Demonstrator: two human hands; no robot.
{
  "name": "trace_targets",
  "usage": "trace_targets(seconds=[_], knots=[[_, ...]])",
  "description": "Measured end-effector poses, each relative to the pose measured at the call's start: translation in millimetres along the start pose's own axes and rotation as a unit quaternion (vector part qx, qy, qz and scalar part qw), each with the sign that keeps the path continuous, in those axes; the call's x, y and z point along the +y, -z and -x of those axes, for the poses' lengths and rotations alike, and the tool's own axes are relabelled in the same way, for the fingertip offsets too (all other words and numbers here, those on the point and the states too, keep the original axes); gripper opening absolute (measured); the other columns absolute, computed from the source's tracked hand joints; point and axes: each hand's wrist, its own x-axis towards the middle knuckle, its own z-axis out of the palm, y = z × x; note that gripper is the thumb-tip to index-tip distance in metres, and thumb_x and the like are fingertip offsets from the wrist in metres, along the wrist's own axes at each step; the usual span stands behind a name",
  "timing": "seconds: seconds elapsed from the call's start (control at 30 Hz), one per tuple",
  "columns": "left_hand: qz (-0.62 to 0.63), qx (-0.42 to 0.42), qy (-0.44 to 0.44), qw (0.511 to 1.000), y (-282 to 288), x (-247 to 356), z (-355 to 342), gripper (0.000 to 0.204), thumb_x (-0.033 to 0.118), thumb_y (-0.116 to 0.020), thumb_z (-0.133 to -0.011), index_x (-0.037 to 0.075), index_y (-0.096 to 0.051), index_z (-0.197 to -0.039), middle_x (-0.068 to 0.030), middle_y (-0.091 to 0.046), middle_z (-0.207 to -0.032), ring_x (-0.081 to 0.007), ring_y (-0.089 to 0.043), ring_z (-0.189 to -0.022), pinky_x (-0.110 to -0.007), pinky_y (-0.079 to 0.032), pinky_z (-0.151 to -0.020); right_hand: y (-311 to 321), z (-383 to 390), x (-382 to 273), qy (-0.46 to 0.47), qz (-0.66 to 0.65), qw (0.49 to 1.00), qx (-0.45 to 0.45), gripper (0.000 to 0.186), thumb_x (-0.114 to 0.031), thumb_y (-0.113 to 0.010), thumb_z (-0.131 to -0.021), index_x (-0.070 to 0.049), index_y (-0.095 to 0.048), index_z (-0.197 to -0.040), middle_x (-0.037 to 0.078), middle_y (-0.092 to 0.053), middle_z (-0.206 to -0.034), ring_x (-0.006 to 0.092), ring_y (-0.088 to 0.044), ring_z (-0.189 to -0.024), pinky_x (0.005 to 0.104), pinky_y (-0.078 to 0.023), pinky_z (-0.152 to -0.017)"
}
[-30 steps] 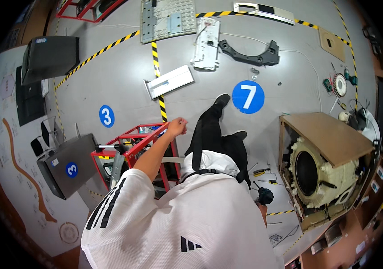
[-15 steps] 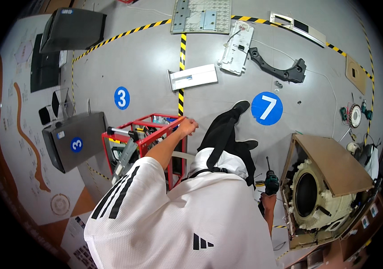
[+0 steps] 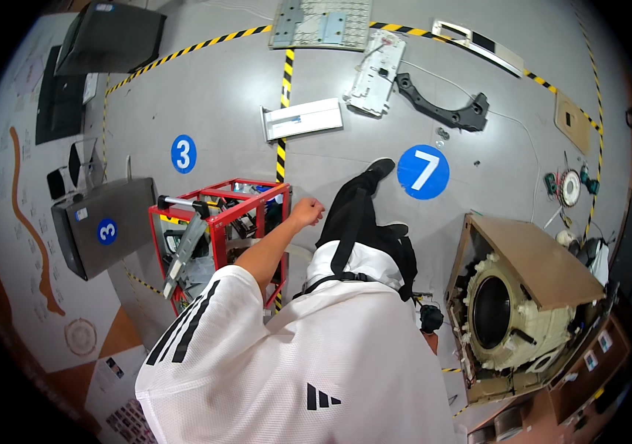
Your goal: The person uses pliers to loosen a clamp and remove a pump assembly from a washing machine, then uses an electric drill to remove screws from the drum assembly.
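My left hand (image 3: 307, 212) is off the floor just right of a red-framed tool cart (image 3: 216, 214). Its fingers are curled in, and nothing shows in them. Low on my right side, my right hand (image 3: 433, 340) grips a dark green and black cordless drill (image 3: 430, 318). My white shirt hides much of that hand and the drill's lower part. To the right of the drill stands an opened washing machine (image 3: 464, 296) with a tan side panel and a pale round tub (image 3: 492, 311) inside.
Ahead lie a white drawer-like part (image 3: 305, 120), a pale metal panel (image 3: 376, 78), a black curved bracket (image 3: 445, 111) and small round parts (image 3: 442, 135). A large grey panelled board (image 3: 321, 22) is beyond. Dark grey boxes (image 3: 105, 226) stand left. A motor ring (image 3: 569, 188) lies far right.
My left hand has come away from the cart's red top rail. The drill has dropped back beside my body, its long bit no longer plain. The whole view has shifted slightly.
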Motion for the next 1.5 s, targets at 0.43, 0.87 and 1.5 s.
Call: trace_targets(seconds=[0.43,0.87,1.5], knots=[[-0.018,-0.054,0.036,0.998,-18.1,0.1,1.7,0.017,0.007,-0.045,-0.087,-0.001,-0.053,-0.1,-0.0115,-0.06,-0.076,-0.0206,-0.062,-0.06,-0.032,-0.055,-0.054,-24.4,34.7,-7.3,-0.102,-0.1,0.989,0.047,0.03,-0.028,-0.066,-0.064,-0.002,-0.065,-0.077,0.016,-0.066,-0.076,0.0284,-0.065,-0.075,0.0375,-0.049,-0.064],[-0.057,-0.065,-0.005,0.996,-26.4,24.8,27.2,0.025,0.01,-0.057,-0.084,-0.001,-0.051,-0.106,-0.0115,-0.064,-0.077,-0.014,-0.056,-0.045,-0.026,-0.049,-0.043,-107.2,-9.5,87.4,-0.123,-0.122,0.985,-0.006,0.033,-0.024,-0.066,-0.062,0.002,-0.066,-0.082,0.018,-0.066,-0.08,0.028,-0.066,-0.077,0.0383,-0.048,-0.067],[-0.089,-0.077,-0.043,0.992,-43.0,47.3,3.6,0.026,0.002,-0.053,-0.081,-0.001,-0.052,-0.107,-0.0109,-0.064,-0.088,-0.0156,-0.061,-0.059,-0.027,-0.053,-0.054,-34.4,5.6,6.0,-0.097,-0.246,0.962,0.069,0.017,-0.015,-0.063,-0.066,-0.001,-0.06,-0.077,0.01,-0.063,-0.068,0.0187,-0.062,-0.058,0.0322,-0.049,-0.056]])
